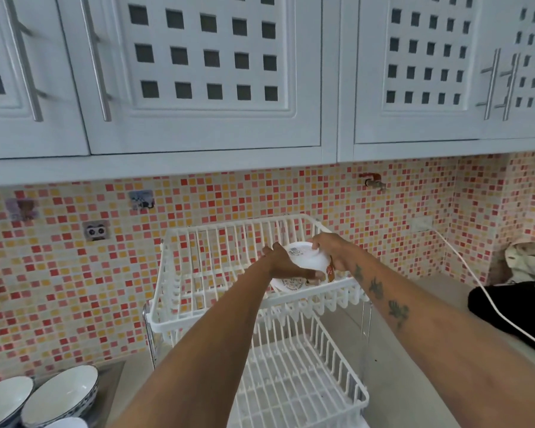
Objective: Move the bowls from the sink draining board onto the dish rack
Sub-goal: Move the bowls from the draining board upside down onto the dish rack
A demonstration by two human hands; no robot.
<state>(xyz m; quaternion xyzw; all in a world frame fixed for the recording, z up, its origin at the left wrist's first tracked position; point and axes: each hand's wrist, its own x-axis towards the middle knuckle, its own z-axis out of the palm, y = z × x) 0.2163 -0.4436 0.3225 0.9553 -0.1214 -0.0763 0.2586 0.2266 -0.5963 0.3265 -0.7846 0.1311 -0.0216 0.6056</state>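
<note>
Two bare forearms reach out; both hands' fingers point(317, 274) grip a glossy round white bowl point(306, 262) over the wire rack point(204, 322).

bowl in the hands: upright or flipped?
Flipped. The bowl shows its base ring, rim down, over the rack's top tier, between the left hand and right hand.

Both hands on a white bowl over the rack's top tier.
Left hand point(286, 262) and right hand point(332, 250) grip the upturned white bowl point(309, 261) inside the white dish rack point(198, 322); at lower left of the frame, patterned bowls point(61, 393) wait on the draining board point(110, 381).
</note>
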